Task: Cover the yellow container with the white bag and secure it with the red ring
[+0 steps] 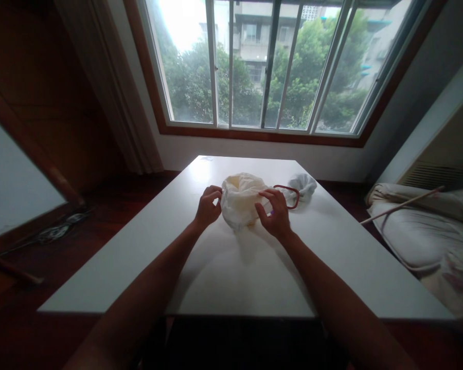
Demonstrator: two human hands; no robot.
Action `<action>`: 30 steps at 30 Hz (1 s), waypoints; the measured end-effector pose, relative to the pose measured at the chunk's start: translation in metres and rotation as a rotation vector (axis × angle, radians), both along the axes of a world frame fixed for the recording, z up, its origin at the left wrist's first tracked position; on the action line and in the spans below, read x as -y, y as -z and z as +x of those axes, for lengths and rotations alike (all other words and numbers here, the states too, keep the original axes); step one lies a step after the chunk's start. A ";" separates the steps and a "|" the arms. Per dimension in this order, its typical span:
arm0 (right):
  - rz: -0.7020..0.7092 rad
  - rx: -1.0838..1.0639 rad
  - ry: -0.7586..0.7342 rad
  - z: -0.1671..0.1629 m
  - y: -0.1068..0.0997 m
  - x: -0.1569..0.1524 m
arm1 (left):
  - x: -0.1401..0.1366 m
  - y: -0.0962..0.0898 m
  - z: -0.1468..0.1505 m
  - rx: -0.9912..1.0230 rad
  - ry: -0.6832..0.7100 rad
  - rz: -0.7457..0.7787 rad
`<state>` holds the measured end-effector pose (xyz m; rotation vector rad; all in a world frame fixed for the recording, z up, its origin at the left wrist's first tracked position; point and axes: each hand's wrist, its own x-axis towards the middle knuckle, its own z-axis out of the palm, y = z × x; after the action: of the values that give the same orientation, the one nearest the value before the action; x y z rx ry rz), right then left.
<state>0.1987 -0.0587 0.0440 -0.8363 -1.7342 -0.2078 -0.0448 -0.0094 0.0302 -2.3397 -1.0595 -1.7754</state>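
A white plastic bag point(244, 203) stands puffed up on the white table, its mouth spread in a rounded rim. It looks as if it lines a small container, whose body I cannot make out. My left hand point(209, 206) is at the bag's left rim, with thumb and forefinger pinched on its edge. On the other side, my right hand point(274, 211) has its fingertips against the bag's right rim, thumb held apart from the fingers. A red handle-like loop point(297, 198) sticks out just beyond my right hand; its lower part is hidden behind that hand.
A crumpled, see-through plastic bag point(303, 186) lies behind the red loop, near the right edge of the table point(239, 288). Right of the table, a thin stick point(401, 206) rests over a covered bundle point(405, 226). Cables point(57, 231) lie on the floor at left.
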 end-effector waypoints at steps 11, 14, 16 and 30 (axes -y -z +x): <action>-0.374 -0.171 -0.071 0.018 0.029 -0.034 | -0.013 0.002 -0.026 0.196 -0.190 -0.087; -0.364 -0.181 -0.067 0.018 0.030 -0.036 | 0.005 -0.013 -0.019 0.106 -0.157 0.008; -0.344 -0.167 -0.049 0.019 0.030 -0.036 | 0.013 -0.015 -0.010 -0.082 -0.076 -0.006; -0.782 0.242 0.058 0.029 0.041 -0.040 | -0.034 0.053 -0.040 -0.523 -0.217 -0.598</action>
<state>0.2276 -0.0189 0.0028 -1.4687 -2.0403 0.3772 -0.0850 0.0244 -0.0229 -2.6126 -1.8100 -0.7567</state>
